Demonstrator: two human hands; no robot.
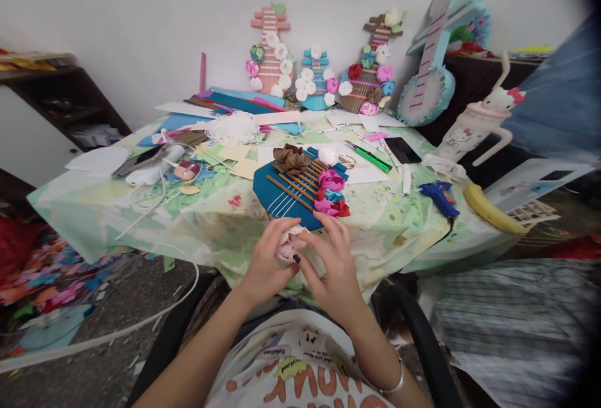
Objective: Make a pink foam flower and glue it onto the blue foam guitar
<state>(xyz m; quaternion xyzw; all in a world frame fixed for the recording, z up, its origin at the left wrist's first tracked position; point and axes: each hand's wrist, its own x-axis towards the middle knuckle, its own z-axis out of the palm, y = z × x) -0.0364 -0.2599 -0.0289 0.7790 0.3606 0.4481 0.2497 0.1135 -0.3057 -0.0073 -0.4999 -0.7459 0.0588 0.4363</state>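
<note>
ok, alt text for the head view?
Left hand and right hand hold a pale pink paper piece, just in front of a decorated blue toy lute on a cluttered table. More lutes stand by the wall; a glue gun and banana lie at right.

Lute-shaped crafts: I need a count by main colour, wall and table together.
Pink: 1, the pink lute by the wall
Blue: 2, the small blue lute by the wall and the dark blue lute on the table
Brown: 1, the brown lute
Grey and turquoise: 1, the large lute
Total: 5
</note>
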